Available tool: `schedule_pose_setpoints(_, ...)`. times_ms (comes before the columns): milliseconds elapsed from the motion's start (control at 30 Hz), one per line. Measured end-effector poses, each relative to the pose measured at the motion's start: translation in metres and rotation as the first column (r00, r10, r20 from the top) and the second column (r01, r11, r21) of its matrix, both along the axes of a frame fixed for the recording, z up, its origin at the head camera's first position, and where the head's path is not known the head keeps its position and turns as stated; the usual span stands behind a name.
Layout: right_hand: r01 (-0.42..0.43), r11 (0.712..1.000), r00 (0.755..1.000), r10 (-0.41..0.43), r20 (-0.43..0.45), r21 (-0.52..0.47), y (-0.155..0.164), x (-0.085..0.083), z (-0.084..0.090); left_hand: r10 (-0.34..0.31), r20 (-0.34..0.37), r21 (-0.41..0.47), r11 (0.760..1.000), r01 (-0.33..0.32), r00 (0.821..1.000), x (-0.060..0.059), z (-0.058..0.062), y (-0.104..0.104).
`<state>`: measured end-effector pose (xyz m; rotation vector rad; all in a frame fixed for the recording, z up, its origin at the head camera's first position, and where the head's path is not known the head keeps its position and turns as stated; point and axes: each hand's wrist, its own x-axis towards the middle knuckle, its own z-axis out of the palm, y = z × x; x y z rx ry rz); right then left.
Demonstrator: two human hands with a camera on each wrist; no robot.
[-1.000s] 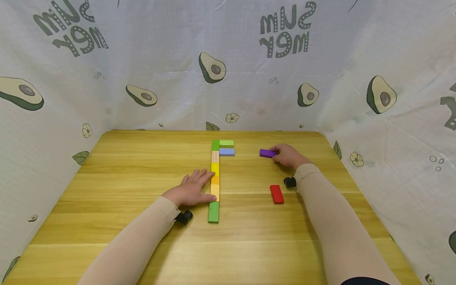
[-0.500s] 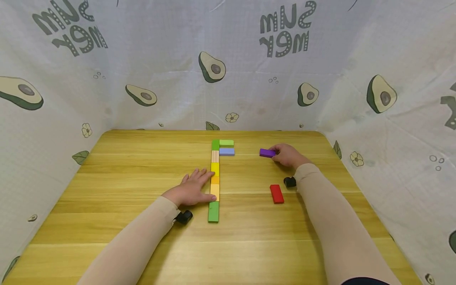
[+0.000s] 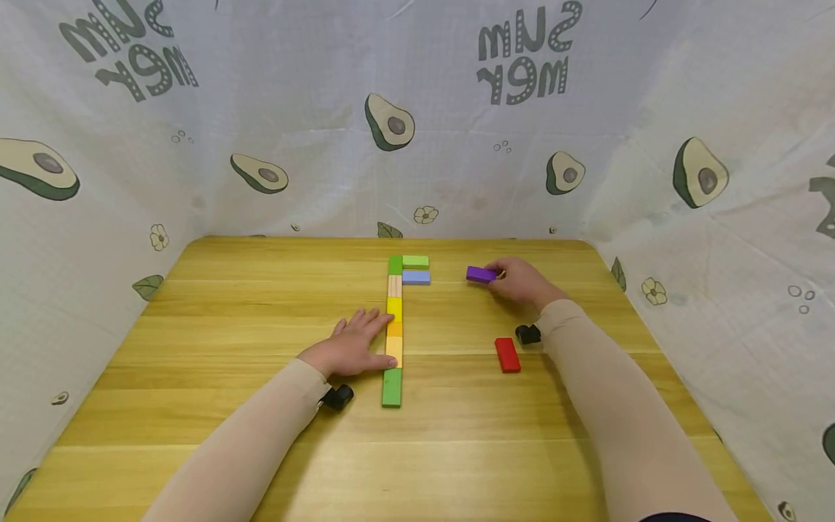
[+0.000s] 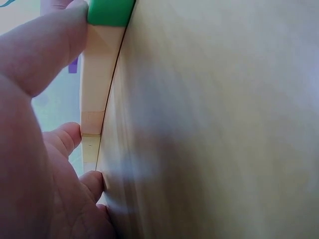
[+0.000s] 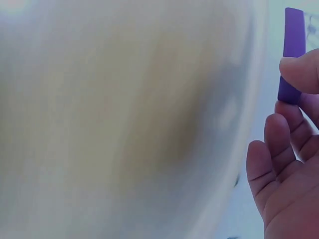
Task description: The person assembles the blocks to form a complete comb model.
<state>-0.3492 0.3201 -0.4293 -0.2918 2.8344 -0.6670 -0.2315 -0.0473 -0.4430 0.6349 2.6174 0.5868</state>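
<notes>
My right hand (image 3: 522, 281) pinches a purple block (image 3: 480, 275) by its right end; in the right wrist view the thumb lies across the purple block (image 5: 294, 40), which is raised off the table. My left hand (image 3: 349, 348) lies with fingers spread along a column of blocks, thumb and index tip touching its pale orange block (image 3: 394, 351) and yellow block (image 3: 394, 307). The column runs from a dark green block (image 3: 395, 265) at the far end, through a striped wood block (image 3: 394, 286), to a green block (image 3: 391, 388) nearest me.
A light green block (image 3: 415, 262) and a blue block (image 3: 416, 278) stick out to the right from the column's far end. A red block (image 3: 507, 355) lies alone below the right hand. A printed cloth (image 3: 313, 109) hangs behind the wooden table (image 3: 215, 319).
My right hand has lifted the purple block and moved it slightly left and up in the head view. My left hand and the column have stayed put.
</notes>
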Motion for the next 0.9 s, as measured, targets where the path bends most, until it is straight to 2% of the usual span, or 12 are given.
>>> schedule_pose_setpoints(200,-0.046,0.999,0.999,0.046,0.005,-0.025,-0.029,0.005,0.010,-0.001,-0.015,0.000,1.000,0.001,1.000,0.000,0.000,0.000)
schedule_pose_setpoints(333,-0.095,0.995,0.995,0.094,-0.024,-0.017,-0.051,0.011,0.016,-0.004,-0.027,-0.005,1.000,0.004,1.000,0.001,0.000,0.000)
schedule_pose_setpoints(467,-0.147,0.989,0.988,0.146,-0.045,-0.014,-0.068,0.014,0.015,0.000,-0.024,-0.005,1.000,0.000,1.000,0.001,0.000,0.001)
schedule_pose_setpoints(900,-0.226,0.974,0.974,0.227,-0.026,0.035,-0.101,0.022,0.011,-0.002,-0.026,-0.009,1.000,0.001,1.000,0.000,0.000,0.001)
